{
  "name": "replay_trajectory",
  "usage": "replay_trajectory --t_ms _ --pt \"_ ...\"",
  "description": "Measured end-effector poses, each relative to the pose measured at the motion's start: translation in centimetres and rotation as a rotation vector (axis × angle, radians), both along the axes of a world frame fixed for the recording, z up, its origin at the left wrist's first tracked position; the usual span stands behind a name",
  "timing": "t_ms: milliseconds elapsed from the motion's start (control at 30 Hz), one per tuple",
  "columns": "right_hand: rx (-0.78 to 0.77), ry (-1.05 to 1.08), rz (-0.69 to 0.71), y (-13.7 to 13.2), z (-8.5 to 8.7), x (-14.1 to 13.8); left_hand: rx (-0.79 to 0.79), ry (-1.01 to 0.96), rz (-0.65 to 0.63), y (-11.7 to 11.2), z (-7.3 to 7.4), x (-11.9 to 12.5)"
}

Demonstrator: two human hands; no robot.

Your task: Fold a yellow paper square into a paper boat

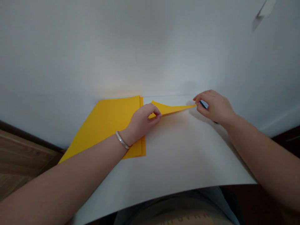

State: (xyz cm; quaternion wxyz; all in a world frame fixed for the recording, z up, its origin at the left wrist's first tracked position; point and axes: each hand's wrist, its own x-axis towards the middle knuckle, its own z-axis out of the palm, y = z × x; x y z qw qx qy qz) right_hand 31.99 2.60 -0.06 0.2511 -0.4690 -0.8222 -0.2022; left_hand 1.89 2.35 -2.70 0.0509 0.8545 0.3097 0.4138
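Observation:
A yellow paper strip (172, 108) stretches between my two hands above a white table (178, 156). My left hand (143, 120), with a silver bracelet on the wrist, pinches the strip's wide left end. My right hand (214, 106) pinches the narrow right tip and also holds a small dark tool (203, 104), which I cannot identify. A stack of yellow paper sheets (105, 125) lies flat on the table under and left of my left hand.
A white wall (150, 47) rises directly behind the table. Wooden floor (21, 156) shows at the lower left. The table's near edge curves in front of my body.

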Motion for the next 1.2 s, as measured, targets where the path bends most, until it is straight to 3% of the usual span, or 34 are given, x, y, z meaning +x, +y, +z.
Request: replay_trajectory --t_ms 133,267,500,700,933,1200 --pt "-0.049 -0.002 0.092 -0.9 0.1 -1.8 0.007 0.007 0.001 0.0 0.2 0.4" --pt "-0.031 -0.005 0.087 -1.3 -0.2 -3.0 0.024 0.01 0.028 0.2 0.4 0.3" --pt "0.086 0.102 0.164 -2.7 0.2 -4.7 0.188 0.169 0.097 0.1 0.8 0.7" --pt "0.05 0.039 0.298 -3.9 0.2 -6.5 0.265 0.274 0.085 -0.3 1.8 1.6" --pt "0.034 0.046 0.335 -3.7 0.2 -6.4 0.293 0.322 0.117 -0.2 1.7 1.5" --pt "0.03 0.14 0.417 -3.0 0.7 -5.0 0.164 0.235 0.155 0.6 0.9 0.5"
